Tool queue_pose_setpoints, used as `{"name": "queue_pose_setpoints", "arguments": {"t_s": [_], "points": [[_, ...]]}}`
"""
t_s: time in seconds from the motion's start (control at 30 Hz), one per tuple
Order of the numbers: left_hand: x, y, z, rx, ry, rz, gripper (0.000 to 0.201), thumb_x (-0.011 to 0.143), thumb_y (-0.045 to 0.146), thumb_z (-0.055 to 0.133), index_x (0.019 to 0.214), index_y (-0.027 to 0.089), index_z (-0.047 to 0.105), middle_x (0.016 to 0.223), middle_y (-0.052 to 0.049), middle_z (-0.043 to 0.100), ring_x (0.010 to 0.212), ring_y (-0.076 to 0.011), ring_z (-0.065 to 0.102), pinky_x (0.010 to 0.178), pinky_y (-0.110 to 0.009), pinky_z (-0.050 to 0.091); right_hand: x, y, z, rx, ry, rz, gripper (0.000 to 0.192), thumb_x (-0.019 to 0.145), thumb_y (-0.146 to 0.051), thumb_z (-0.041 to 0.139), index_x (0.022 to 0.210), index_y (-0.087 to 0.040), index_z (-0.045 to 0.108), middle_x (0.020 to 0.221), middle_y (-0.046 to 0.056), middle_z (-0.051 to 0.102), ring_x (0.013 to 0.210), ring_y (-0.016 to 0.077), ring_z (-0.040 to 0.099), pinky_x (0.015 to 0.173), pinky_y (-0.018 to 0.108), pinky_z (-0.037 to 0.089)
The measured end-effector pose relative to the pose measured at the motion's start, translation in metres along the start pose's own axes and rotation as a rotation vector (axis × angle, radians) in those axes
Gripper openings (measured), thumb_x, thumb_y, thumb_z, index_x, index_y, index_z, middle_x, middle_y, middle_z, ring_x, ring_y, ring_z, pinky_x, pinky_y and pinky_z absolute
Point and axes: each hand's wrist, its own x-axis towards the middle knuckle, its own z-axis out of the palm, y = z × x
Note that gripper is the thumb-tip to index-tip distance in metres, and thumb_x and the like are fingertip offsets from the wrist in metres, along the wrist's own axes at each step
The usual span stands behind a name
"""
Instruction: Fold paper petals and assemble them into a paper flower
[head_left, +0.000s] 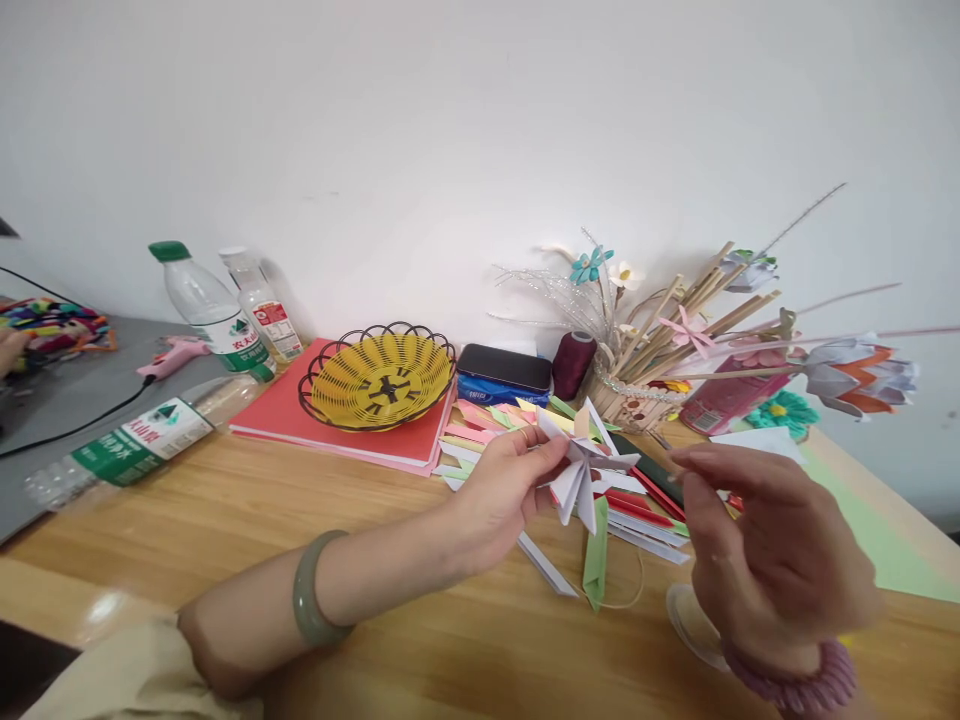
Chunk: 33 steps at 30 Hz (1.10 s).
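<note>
Your left hand (504, 490) has its grip clamped on the paper star (583, 470), thumb and forefinger pinching it at its left side, so the piece sticks out to the right of the pinch, held up off the bench (225, 520) above the fan of paper strips (480, 425). The star's folded points spread outward from the pinch; one white blade runs down and right, another points right toward your other hand. Your right hand (765, 545) sits just right of the star, fingers apart and lightly curled, holding nothing; its fingertips (686, 458) are near the star's right tip but not touching it. So the star lies left of the right hand, and the right hand is the free one nearest its open side. A green strip (596, 560) lies on the bench below the star. The basket (379, 375) and bottles (217, 310) stand well apart, toward the bench's far left edge.
</note>
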Motion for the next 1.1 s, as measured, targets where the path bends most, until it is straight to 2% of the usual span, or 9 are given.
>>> {"name": "queue_pose_setpoints", "arguments": {"t_s": [0.07,0.13,0.33,0.47,0.6,0.8,0.93,1.0,1.1], "points": [[0.000,0.002,0.002,-0.028,0.026,-0.037,0.010,0.077,0.019,0.060,0.081,0.010,0.061,0.075,-0.005,0.062,0.063,-0.0095,0.054,0.060,-0.020,0.042,0.000,0.004,0.000,0.014,-0.018,0.089,0.029,0.075,-0.006,0.055,0.100,-0.022,0.057,0.087,0.005,0.059,0.077,0.0195,0.056,0.063,0.035,0.047],[-0.001,0.002,0.003,-0.037,0.024,-0.049,0.008,0.077,0.018,0.061,0.080,0.010,0.061,0.076,-0.005,0.063,0.063,-0.0096,0.054,0.060,-0.020,0.042,0.002,0.006,0.000,-0.025,-0.148,0.117,0.028,0.077,-0.013,0.056,0.104,-0.020,0.055,0.093,0.007,0.057,0.080,0.0205,0.055,0.065,0.036,0.047],[0.000,-0.002,0.000,0.026,-0.016,-0.002,0.020,0.069,0.026,0.071,0.081,0.012,0.063,0.074,-0.002,0.060,0.064,-0.0086,0.052,0.061,-0.020,0.039,0.008,0.000,0.006,-0.173,-0.378,-0.072,0.030,0.078,-0.022,0.060,0.107,-0.018,0.054,0.094,0.009,0.060,0.086,0.0222,0.057,0.070,0.037,0.049],[0.001,-0.003,-0.001,0.060,0.004,0.020,0.026,0.062,0.028,0.076,0.077,0.012,0.063,0.070,0.000,0.057,0.061,-0.0068,0.049,0.059,-0.020,0.036,0.005,-0.002,0.010,-0.145,-0.367,-0.066,0.020,0.082,-0.012,0.053,0.099,-0.021,0.057,0.085,0.005,0.064,0.077,0.0174,0.060,0.064,0.030,0.050],[0.001,-0.002,0.000,0.056,0.028,0.023,0.027,0.060,0.028,0.076,0.076,0.012,0.061,0.070,0.000,0.057,0.063,-0.0075,0.050,0.060,-0.020,0.037,0.001,-0.001,0.008,-0.092,-0.323,0.029,0.015,0.082,-0.012,0.054,0.092,-0.021,0.061,0.080,0.002,0.065,0.071,0.0149,0.061,0.059,0.026,0.049],[0.000,-0.001,0.002,0.076,0.028,0.007,0.031,0.060,0.031,0.076,0.078,0.011,0.061,0.074,-0.002,0.058,0.065,-0.0090,0.052,0.061,-0.021,0.038,0.000,-0.003,0.006,-0.030,-0.287,0.058,0.018,0.082,-0.012,0.053,0.093,-0.022,0.063,0.083,0.004,0.066,0.073,0.0171,0.062,0.060,0.029,0.050],[-0.001,-0.002,0.001,0.130,0.030,0.104,0.027,0.063,0.030,0.073,0.080,0.013,0.061,0.075,-0.001,0.058,0.067,-0.0090,0.051,0.064,-0.022,0.039,0.003,-0.002,0.008,-0.019,-0.334,0.089,0.016,0.080,-0.016,0.058,0.093,-0.023,0.062,0.080,0.003,0.066,0.068,0.0169,0.061,0.057,0.029,0.052],[0.001,-0.002,-0.002,0.132,0.003,0.133,0.023,0.064,0.025,0.072,0.080,0.014,0.061,0.076,0.000,0.059,0.067,-0.0093,0.052,0.065,-0.021,0.040,0.005,0.000,0.007,0.001,-0.381,0.130,0.017,0.079,-0.017,0.059,0.095,-0.024,0.061,0.083,0.002,0.066,0.070,0.0170,0.062,0.058,0.029,0.053],[0.006,0.000,-0.007,0.043,-0.098,0.024,0.021,0.063,0.024,0.067,0.080,0.013,0.063,0.077,-0.002,0.061,0.070,-0.0114,0.054,0.064,-0.021,0.040,0.006,0.002,0.004,0.044,-0.405,0.123,0.017,0.081,-0.015,0.055,0.094,-0.025,0.060,0.085,0.002,0.066,0.076,0.0175,0.062,0.062,0.030,0.054]]}}
